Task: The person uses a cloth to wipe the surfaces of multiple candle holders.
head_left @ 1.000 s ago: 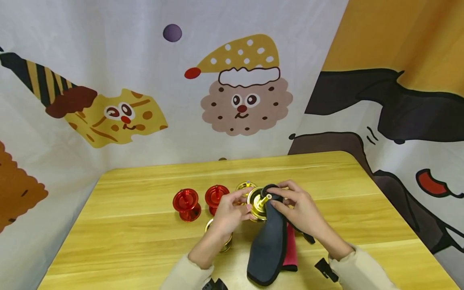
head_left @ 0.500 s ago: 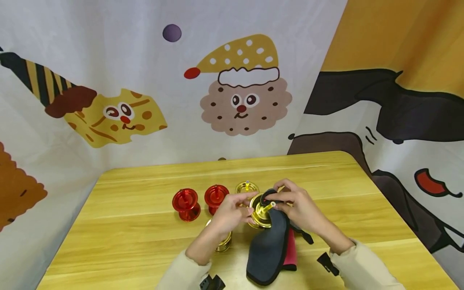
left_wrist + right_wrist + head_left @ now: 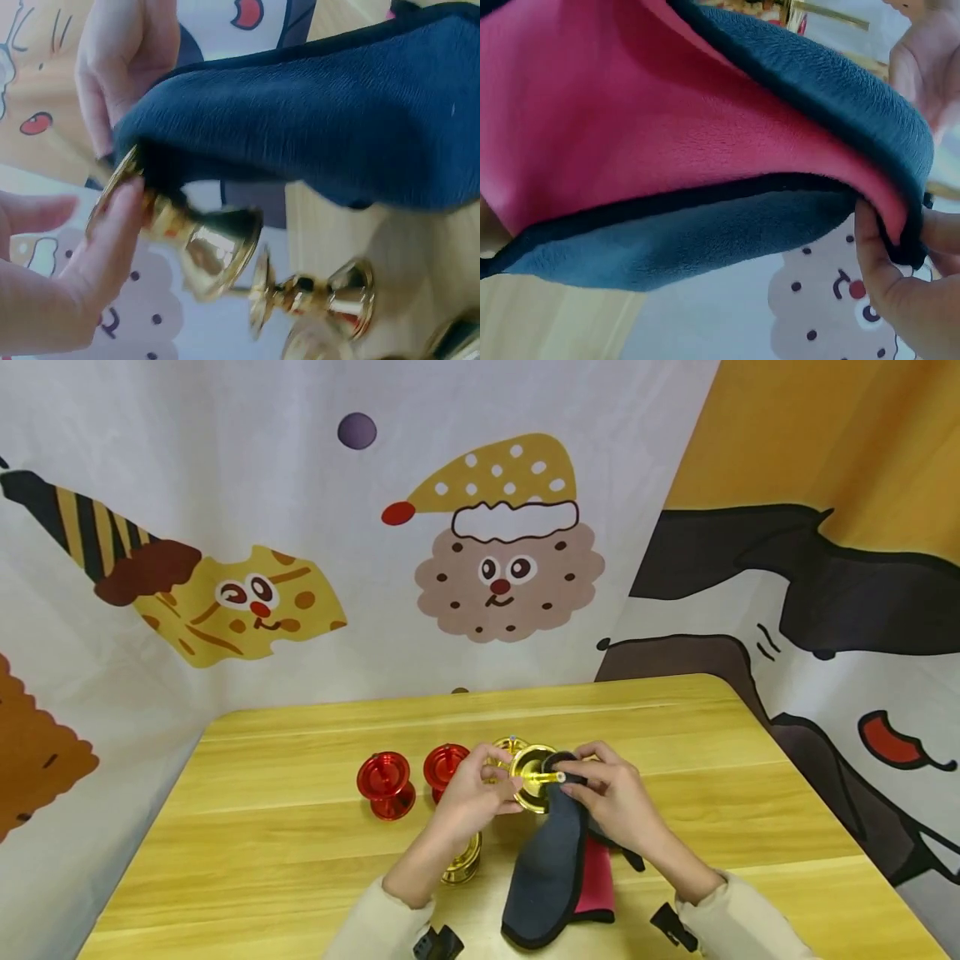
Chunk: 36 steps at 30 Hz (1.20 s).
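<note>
Here the left grip pinches a gold candlestick, held tipped toward three o'clock above the surface, seemingly to turn its top to the grey cloth the right grip pinches, hanging toward six o'clock.

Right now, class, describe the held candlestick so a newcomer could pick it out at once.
Above the wooden table, the right hand pinches a grey and pink cloth. By the cloth's top end, the left hand holds a gold candlestick. Unlike the red candlesticks and other gold ones, it is held and tilted.
</note>
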Motion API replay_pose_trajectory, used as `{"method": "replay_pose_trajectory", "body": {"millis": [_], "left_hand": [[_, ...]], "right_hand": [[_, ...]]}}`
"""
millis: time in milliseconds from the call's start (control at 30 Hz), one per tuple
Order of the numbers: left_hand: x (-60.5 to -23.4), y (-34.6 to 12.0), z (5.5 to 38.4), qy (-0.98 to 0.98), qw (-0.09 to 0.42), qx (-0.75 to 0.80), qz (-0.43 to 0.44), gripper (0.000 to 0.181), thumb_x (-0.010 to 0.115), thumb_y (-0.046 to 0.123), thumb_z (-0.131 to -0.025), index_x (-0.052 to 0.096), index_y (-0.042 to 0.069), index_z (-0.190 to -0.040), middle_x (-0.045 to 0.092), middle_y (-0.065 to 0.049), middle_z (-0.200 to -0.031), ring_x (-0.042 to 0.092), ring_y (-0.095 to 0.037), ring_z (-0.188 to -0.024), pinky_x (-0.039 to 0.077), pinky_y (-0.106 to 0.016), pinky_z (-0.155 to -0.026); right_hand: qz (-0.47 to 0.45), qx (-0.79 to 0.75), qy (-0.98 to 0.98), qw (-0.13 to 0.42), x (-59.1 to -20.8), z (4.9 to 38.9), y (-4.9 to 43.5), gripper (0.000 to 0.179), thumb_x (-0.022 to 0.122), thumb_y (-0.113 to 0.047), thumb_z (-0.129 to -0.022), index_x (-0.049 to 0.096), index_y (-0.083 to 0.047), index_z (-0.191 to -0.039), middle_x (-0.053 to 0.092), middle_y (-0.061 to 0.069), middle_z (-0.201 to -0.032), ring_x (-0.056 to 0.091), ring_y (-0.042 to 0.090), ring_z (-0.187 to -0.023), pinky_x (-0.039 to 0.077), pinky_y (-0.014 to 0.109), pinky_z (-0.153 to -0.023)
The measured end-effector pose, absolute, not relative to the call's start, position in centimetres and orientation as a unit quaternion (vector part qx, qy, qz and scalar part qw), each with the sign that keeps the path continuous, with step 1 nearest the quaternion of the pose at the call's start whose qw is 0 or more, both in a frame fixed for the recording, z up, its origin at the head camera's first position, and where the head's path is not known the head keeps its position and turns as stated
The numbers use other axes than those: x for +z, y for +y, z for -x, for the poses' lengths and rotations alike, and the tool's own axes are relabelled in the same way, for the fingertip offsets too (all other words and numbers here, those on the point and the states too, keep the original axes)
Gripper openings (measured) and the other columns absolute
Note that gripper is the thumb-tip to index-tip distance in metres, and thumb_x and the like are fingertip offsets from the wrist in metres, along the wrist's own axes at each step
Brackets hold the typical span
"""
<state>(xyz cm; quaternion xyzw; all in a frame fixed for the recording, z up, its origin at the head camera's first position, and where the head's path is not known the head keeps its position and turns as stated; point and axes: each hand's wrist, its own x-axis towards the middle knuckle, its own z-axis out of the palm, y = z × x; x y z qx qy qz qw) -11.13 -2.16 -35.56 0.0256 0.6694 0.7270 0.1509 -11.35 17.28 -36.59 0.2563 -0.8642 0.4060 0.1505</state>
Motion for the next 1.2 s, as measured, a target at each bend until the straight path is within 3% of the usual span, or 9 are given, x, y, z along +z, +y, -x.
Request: {"method": "replay_pose_trajectory", "body": {"millis": [133, 333, 500, 700, 800, 1000, 1200], "left_hand": [[-35.3, -2.3, 11.3, 0.698, 0.169, 0.694, -0.043, 0.020, 0.052, 0.008, -0.093, 0.047, -0.006, -0.107, 0.056, -0.014, -0.082, 0.059, -0.017, -0.063, 0.055, -0.033, -0.064], [-35.5, -2.1, 11.3, 0.694, 0.145, 0.704, -0.035, 0.018, 0.045, -0.002, -0.093, 0.049, -0.013, -0.107, 0.057, -0.015, -0.083, 0.059, -0.018, -0.067, 0.054, -0.036, -0.068], [-35.9, -1.9, 11.1, 0.676, 0.130, 0.724, -0.030, 0.011, 0.043, -0.006, -0.093, 0.046, -0.012, -0.102, 0.054, -0.014, -0.081, 0.061, -0.023, -0.069, 0.054, -0.037, -0.069], [-35.5, -2.3, 11.0, 0.714, 0.164, 0.676, -0.084, 0.007, 0.044, -0.006, -0.093, 0.047, -0.008, -0.099, 0.050, -0.011, -0.074, 0.061, -0.026, -0.063, 0.055, -0.035, -0.064], [-35.3, -2.3, 10.9, 0.718, 0.171, 0.669, -0.092, 0.007, 0.044, -0.005, -0.093, 0.048, -0.007, -0.098, 0.053, -0.013, -0.076, 0.062, -0.026, -0.065, 0.055, -0.034, -0.064], [-35.4, -2.0, 10.8, 0.691, 0.127, 0.710, -0.053, 0.013, 0.042, -0.007, -0.093, 0.044, -0.013, -0.104, 0.053, -0.016, -0.084, 0.061, -0.025, -0.072, 0.054, -0.036, -0.070], [-35.3, -2.0, 10.7, 0.716, 0.139, 0.681, -0.055, 0.012, 0.046, -0.001, -0.093, 0.046, -0.009, -0.103, 0.051, -0.013, -0.079, 0.063, -0.025, -0.069, 0.054, -0.033, -0.068]], "right_hand": [[-0.290, 0.391, -0.857, 0.166, -36.1, 11.8, 17.6, 0.030, 0.071, 0.015, -0.067, 0.071, -0.002, -0.093, 0.055, 0.010, -0.099, 0.048, 0.005, -0.064, 0.044, 0.020, -0.050], [-0.272, 0.396, -0.866, 0.137, -35.7, 11.5, 17.4, 0.029, 0.071, 0.007, -0.072, 0.070, -0.005, -0.099, 0.054, 0.008, -0.099, 0.046, 0.005, -0.062, 0.044, 0.020, -0.050], [-0.232, 0.406, -0.876, 0.123, -36.0, 10.9, 16.9, 0.029, 0.072, 0.005, -0.072, 0.069, -0.003, -0.101, 0.052, 0.007, -0.095, 0.054, 0.013, -0.073, 0.051, 0.021, -0.057], [-0.290, 0.370, -0.869, 0.158, -35.7, 11.2, 17.1, 0.031, 0.072, 0.015, -0.066, 0.072, -0.004, -0.090, 0.055, 0.009, -0.097, 0.050, 0.009, -0.065, 0.044, 0.021, -0.050], [-0.319, 0.354, -0.862, 0.174, -35.2, 11.6, 17.2, 0.033, 0.072, 0.017, -0.064, 0.072, -0.005, -0.088, 0.057, 0.009, -0.099, 0.056, 0.014, -0.071, 0.046, 0.022, -0.053], [-0.262, 0.408, -0.861, 0.156, -35.2, 11.1, 17.0, 0.030, 0.072, 0.009, -0.071, 0.069, -0.006, -0.096, 0.056, 0.005, -0.095, 0.056, 0.014, -0.074, 0.050, 0.021, -0.055], [-0.234, 0.429, -0.861, 0.145, -35.4, 10.7, 16.9, 0.028, 0.070, 0.011, -0.072, 0.069, -0.005, -0.095, 0.056, 0.006, -0.096, 0.055, 0.015, -0.076, 0.048, 0.022, -0.053]]}}
